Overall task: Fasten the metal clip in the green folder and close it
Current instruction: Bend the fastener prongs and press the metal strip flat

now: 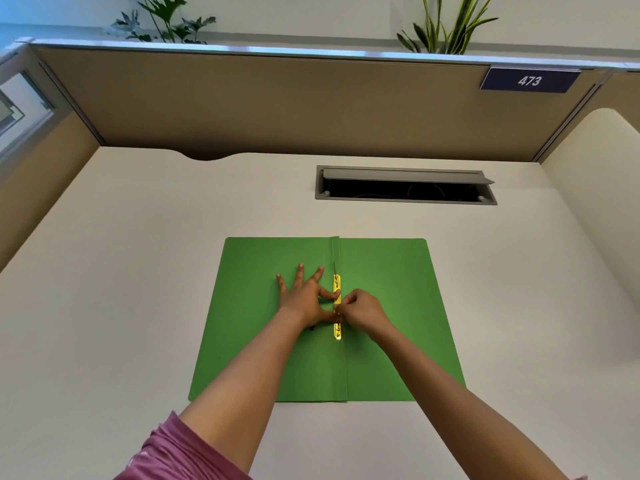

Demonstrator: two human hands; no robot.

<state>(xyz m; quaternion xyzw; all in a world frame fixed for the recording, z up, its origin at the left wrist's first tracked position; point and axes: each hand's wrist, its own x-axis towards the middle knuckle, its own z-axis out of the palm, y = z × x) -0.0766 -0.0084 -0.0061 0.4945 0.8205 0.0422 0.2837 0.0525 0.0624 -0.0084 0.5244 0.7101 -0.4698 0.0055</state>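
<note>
- A green folder [381,306] lies open and flat on a pale cream desk [121,271], near the middle and towards the near edge, both covers spread to either side of its central fold.
- A gold-coloured metal clip [337,285] runs along that fold, just right of the crease, lengthwise away from the viewer; a thin prong stands out past its far end.
- The left hand [304,299] rests palm down on the left cover with fingers splayed; its forefinger and thumb reach across to touch the clip.
- The right hand [363,311] comes in from the right cover, its fingers curled and pinched at the middle of the clip; exactly which part of the clip they grip is hidden by the fingers, so I cannot tell.
- A pink sleeve [173,452] shows on the left arm at the bottom edge.
- Further back in the desk is a grey cable hatch [405,174] with its lid raised over a dark opening.
- A tan fabric partition [277,98] with a metal top rail walls the desk behind and at both sides.
- A dark sign reading 473 [530,80] hangs on the partition at upper right.
- Leafy plants [166,22] rise behind the partition, against a pale wall.
</note>
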